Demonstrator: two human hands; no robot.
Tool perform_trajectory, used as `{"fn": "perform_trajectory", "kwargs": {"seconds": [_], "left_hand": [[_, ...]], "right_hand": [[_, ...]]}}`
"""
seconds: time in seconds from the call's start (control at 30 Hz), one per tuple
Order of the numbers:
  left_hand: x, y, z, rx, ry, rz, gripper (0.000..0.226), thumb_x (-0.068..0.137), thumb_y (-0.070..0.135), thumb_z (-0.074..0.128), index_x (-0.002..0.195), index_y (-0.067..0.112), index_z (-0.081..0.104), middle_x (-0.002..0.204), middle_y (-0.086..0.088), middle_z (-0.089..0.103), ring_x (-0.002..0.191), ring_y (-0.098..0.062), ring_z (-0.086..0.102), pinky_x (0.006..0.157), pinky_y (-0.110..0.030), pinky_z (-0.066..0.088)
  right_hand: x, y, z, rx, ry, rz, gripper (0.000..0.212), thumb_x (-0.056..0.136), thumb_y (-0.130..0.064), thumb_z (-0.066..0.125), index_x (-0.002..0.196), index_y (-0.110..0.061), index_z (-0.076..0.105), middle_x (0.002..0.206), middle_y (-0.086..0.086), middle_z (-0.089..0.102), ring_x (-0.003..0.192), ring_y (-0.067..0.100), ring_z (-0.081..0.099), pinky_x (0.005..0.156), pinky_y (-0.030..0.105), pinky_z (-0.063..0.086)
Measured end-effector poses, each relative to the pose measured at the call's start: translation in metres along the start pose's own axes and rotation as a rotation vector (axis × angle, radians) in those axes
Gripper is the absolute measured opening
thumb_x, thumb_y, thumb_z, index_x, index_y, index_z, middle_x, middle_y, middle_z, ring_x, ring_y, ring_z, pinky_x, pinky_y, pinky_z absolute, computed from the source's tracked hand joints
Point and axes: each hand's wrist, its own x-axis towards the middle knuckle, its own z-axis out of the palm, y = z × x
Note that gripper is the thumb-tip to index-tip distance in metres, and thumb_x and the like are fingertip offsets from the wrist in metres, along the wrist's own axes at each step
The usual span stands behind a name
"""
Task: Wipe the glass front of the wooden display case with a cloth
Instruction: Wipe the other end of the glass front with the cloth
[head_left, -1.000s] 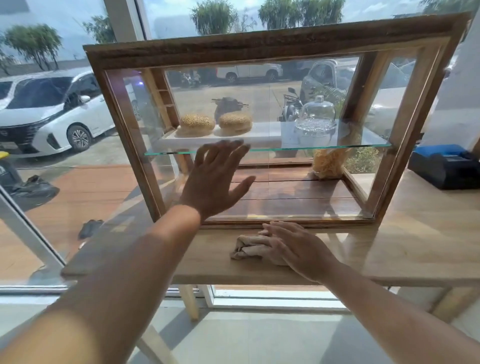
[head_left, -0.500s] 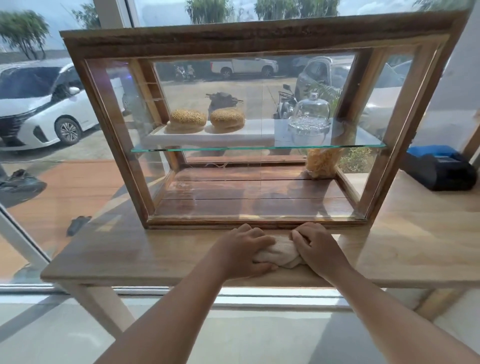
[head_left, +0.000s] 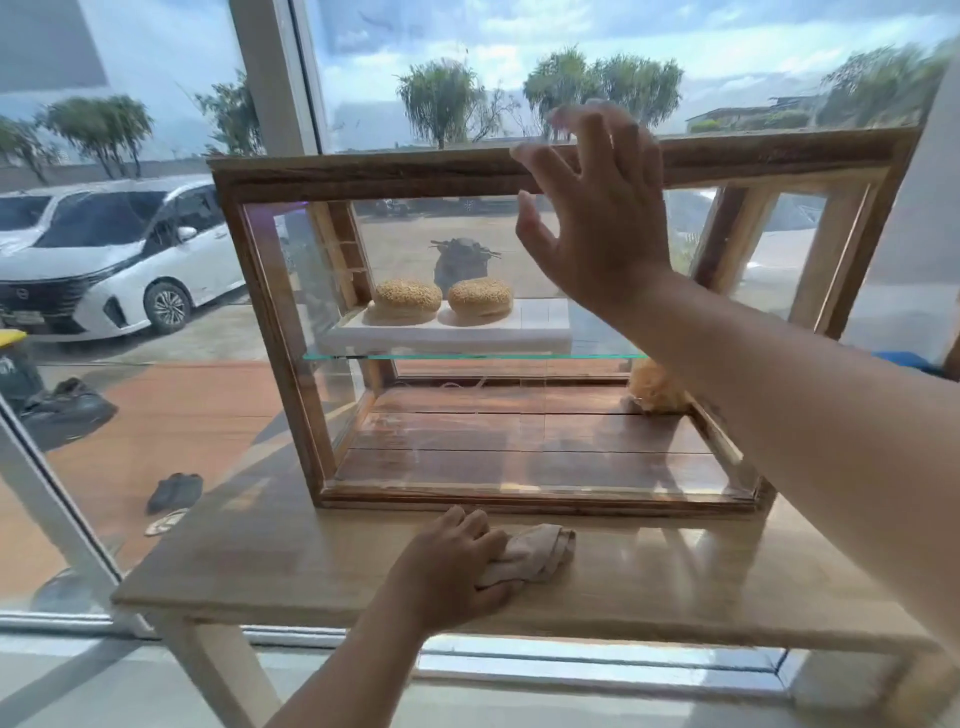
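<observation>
The wooden display case stands on a light wooden table, its glass front facing me. A crumpled beige cloth lies on the table just in front of the case's bottom rail. My left hand grips the cloth's left end, fingers curled over it. Up at the case's top rail, right of centre, my right hand is raised with its fingers spread and holds nothing. Whether it touches the wood or glass I cannot tell.
Inside the case, two seeded buns sit on a white board over a glass shelf, and a yellow bundle lies at the lower right. A large window is right behind, with a white car outside. The table's front edge is near me.
Half a second ago both hands were on the cloth. My right hand has since lifted to the case's top rail, and my left hand stays on the cloth. The view has tilted up.
</observation>
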Motion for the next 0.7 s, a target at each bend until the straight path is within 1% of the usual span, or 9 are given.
{"fn": "perform_trajectory", "kwargs": {"seconds": [0.1,0.13,0.2,0.3,0.37,0.43,0.5,0.6,0.7], "left_hand": [[-0.007,-0.005,-0.005,0.116,0.010,0.044,0.037,0.078,0.062,0.058,0.085,0.026,0.058,0.082,0.007,0.057,0.073,-0.013,0.053,0.062,-0.025,0.045],[-0.009,-0.007,-0.006,0.155,0.006,0.054,0.037,0.077,0.062,0.059,0.084,0.026,0.057,0.081,0.007,0.057,0.072,-0.013,0.054,0.061,-0.024,0.045],[-0.010,-0.011,-0.010,0.187,0.030,0.061,0.036,0.076,0.060,0.061,0.082,0.025,0.055,0.079,0.008,0.056,0.069,-0.013,0.054,0.057,-0.024,0.043],[0.003,-0.026,-0.032,0.205,0.196,0.015,0.027,0.077,0.047,0.057,0.085,0.021,0.056,0.080,0.005,0.057,0.070,-0.017,0.056,0.056,-0.027,0.046],[0.024,-0.040,-0.057,0.213,0.320,-0.022,0.026,0.080,0.039,0.059,0.095,0.018,0.058,0.085,0.001,0.057,0.074,-0.022,0.057,0.061,-0.034,0.051],[0.050,-0.054,-0.089,0.229,0.465,-0.058,0.031,0.083,0.029,0.063,0.111,0.017,0.058,0.088,-0.003,0.058,0.076,-0.026,0.056,0.062,-0.040,0.051],[0.077,-0.065,-0.124,0.275,0.604,-0.074,0.038,0.088,0.021,0.062,0.125,0.019,0.060,0.092,-0.007,0.059,0.076,-0.027,0.054,0.062,-0.039,0.048],[0.110,-0.077,-0.165,0.390,0.767,-0.071,0.029,0.091,0.019,0.062,0.119,0.019,0.063,0.102,-0.014,0.060,0.079,-0.029,0.051,0.063,-0.039,0.048],[0.130,-0.081,-0.178,0.512,0.790,-0.010,0.023,0.093,0.020,0.060,0.116,0.021,0.062,0.106,-0.015,0.061,0.080,-0.029,0.051,0.064,-0.039,0.049]], "right_hand": [[0.027,0.008,0.012,-0.055,-0.206,0.035,0.045,0.095,-0.040,0.042,0.134,-0.022,0.051,0.134,0.015,0.053,0.129,0.034,0.039,0.112,0.050,0.027],[0.030,0.012,0.015,-0.045,-0.289,0.040,0.047,0.097,-0.044,0.038,0.136,-0.021,0.050,0.135,0.015,0.052,0.129,0.035,0.042,0.113,0.050,0.026],[0.029,0.019,0.020,-0.049,-0.347,0.021,0.048,0.100,-0.049,0.031,0.129,-0.017,0.054,0.125,0.015,0.059,0.117,0.036,0.054,0.102,0.048,0.035],[0.023,0.019,0.028,-0.128,-0.206,-0.011,0.044,0.102,-0.048,0.032,0.105,-0.014,0.060,0.101,0.011,0.065,0.090,0.035,0.060,0.081,0.043,0.041],[0.020,0.015,0.032,-0.169,-0.159,-0.007,0.042,0.103,-0.047,0.033,0.101,-0.015,0.059,0.096,0.009,0.064,0.086,0.033,0.058,0.077,0.041,0.038],[0.018,0.015,0.034,-0.183,-0.134,0.004,0.042,0.103,-0.047,0.032,0.102,-0.016,0.060,0.095,0.007,0.063,0.085,0.032,0.057,0.076,0.040,0.036],[0.018,0.015,0.035,-0.178,-0.097,0.005,0.041,0.102,-0.047,0.033,0.102,-0.016,0.061,0.093,0.007,0.063,0.084,0.032,0.057,0.075,0.040,0.036],[0.017,0.014,0.038,-0.189,-0.070,0.006,0.040,0.102,-0.047,0.034,0.102,-0.017,0.060,0.092,0.006,0.062,0.084,0.031,0.057,0.076,0.040,0.033],[0.017,0.013,0.039,-0.207,-0.039,0.012,0.038,0.102,-0.047,0.035,0.100,-0.019,0.060,0.090,0.005,0.061,0.085,0.030,0.057,0.075,0.040,0.031]]}}
